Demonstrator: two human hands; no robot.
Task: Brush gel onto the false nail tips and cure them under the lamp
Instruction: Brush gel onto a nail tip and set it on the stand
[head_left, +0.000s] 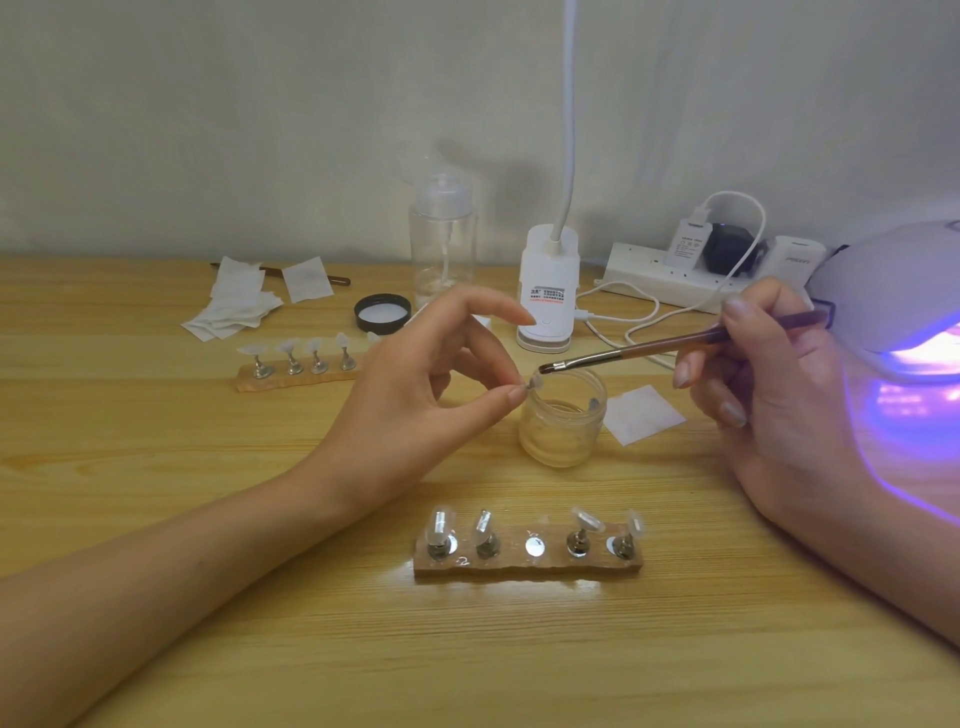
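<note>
Fingers pinching nail tip, brush maybe touching

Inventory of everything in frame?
jar: 1, clear glass, open, centre
nail tip: 1, clear, pinched over jar
brush: 1, brown, bristles by nail tip
near stand: 1, wood, front centre
mounted tips: 4, clear, on near stand
far stand: 1, wood, back left
curing lamp: 1, white, glowing violet, right
lid: 1, black, back
pump bottle: 1, clear, back
clip lamp: 1, white, back centre
power strip: 1, white, back right
wipes: several, white, back left
lone wipe: 1, white, right of jar
table: 1, light wood
left hand: pinches nail tip
right hand: holds brush
</note>
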